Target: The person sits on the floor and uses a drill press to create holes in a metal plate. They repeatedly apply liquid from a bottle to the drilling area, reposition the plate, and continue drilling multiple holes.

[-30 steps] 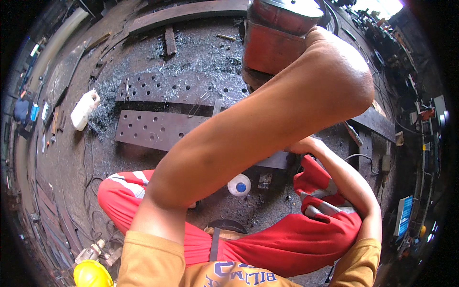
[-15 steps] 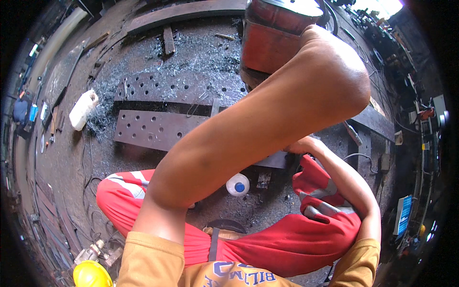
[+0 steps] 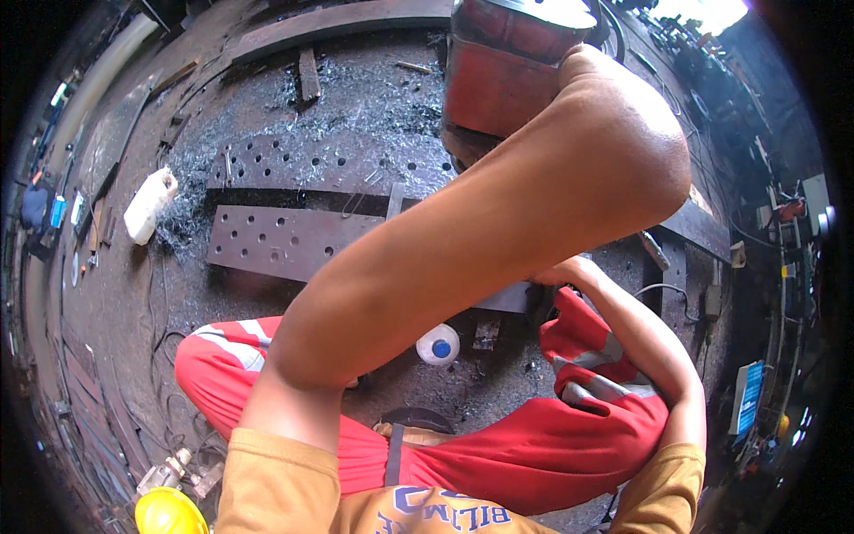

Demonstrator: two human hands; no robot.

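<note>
My left arm crosses the picture and bends sharply at its far end, beside a red metal machine housing (image 3: 498,93). My left hand (image 3: 623,107) is at that bend, against the housing's right side, its fingers out of sight. Below the forearm, my right hand (image 3: 567,269) is near the right end of the nearer drilled steel plate (image 3: 280,240); the forearm hides its fingers. Whether either hand holds anything is hidden. A second plate (image 3: 307,165) with rows of holes lies just beyond, strewn with metal shavings. Between my bent legs stands a white bottle with a blue cap (image 3: 441,349).
A white plastic jug (image 3: 149,209) is on the left, by heaped shavings (image 3: 182,222). A long steel beam (image 3: 347,25) lies at the far side. Cables run over the floor at both sides. A yellow hard hat (image 3: 169,512) is at the lower left. More steel bars (image 3: 698,231) lie right.
The whole view has shifted slightly, so things appear a little further left. Both arms keep nearly the same pose.
</note>
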